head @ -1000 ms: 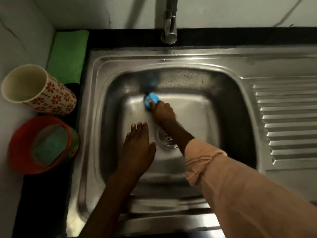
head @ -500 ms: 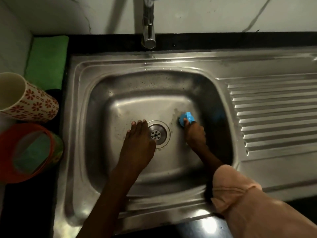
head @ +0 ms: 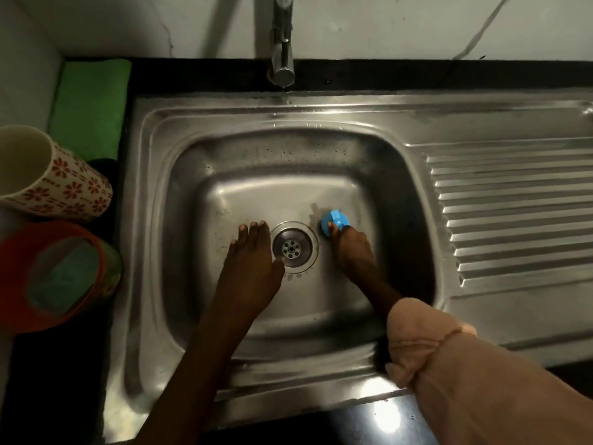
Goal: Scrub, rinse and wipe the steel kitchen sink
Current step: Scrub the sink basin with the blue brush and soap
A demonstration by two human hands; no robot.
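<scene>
The steel sink (head: 179,175) fills the middle of the view, with its round drain (head: 292,247) at the bottom of the basin. My right hand (head: 351,252) grips a small blue scrubber (head: 335,221) and holds it against the basin floor just right of the drain. My left hand (head: 253,268) lies flat on the basin floor left of the drain, fingers straight and pointing away from me. The tap (head: 282,53) hangs over the sink's back rim; a drop shows under its spout.
A ribbed drainboard (head: 513,213) extends to the right. On the dark counter to the left lie a green cloth (head: 93,104), a flower-patterned cup (head: 48,175) on its side and an orange container (head: 57,277). A white wall rises behind.
My right hand swept the blue scrubber from the basin's back left, across to the right of the drain. My left hand stayed flat beside the drain.
</scene>
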